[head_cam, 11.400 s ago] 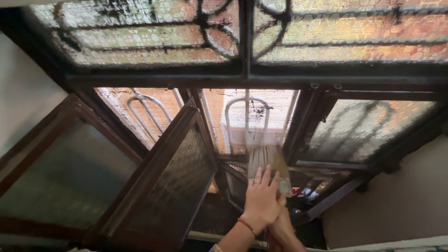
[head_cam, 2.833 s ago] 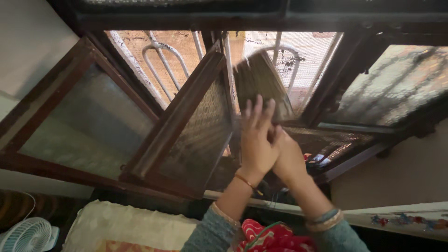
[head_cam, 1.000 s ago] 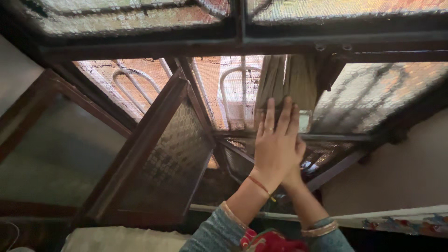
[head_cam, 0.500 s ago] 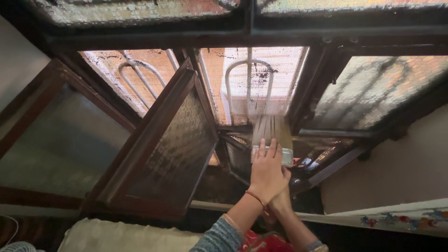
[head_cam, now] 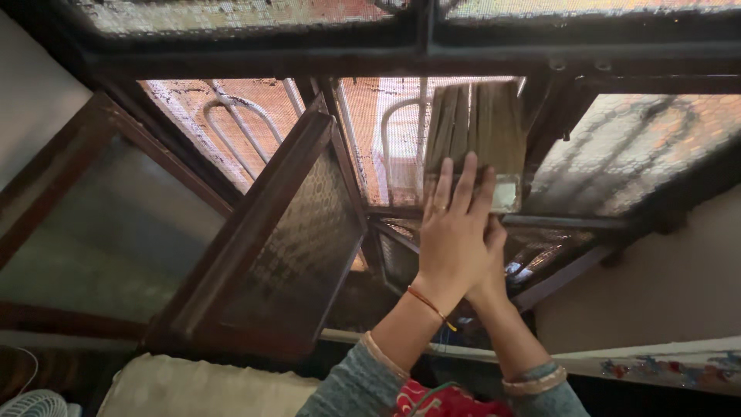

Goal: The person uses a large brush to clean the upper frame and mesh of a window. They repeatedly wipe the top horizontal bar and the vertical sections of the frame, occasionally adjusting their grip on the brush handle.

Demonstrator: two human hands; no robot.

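A wide flat brush with straw-coloured bristles and a metal band is pressed against the mesh screen of the middle window opening, bristles pointing up. My left hand lies flat over the brush's lower part, fingers stretched along it, a ring on one finger and a red thread at the wrist. My right hand sits just behind and under the left one, gripping the brush's base; most of it is hidden.
An open wooden shutter with patterned glass leans inward just left of my hands. Another shutter stands further left and one to the right. A curved metal grille shows behind the mesh. A cushion and a small fan lie below.
Both hands have pushed the brush up the mesh from near the sill to the upper part of the opening. My left fingers have stretched out flatter.
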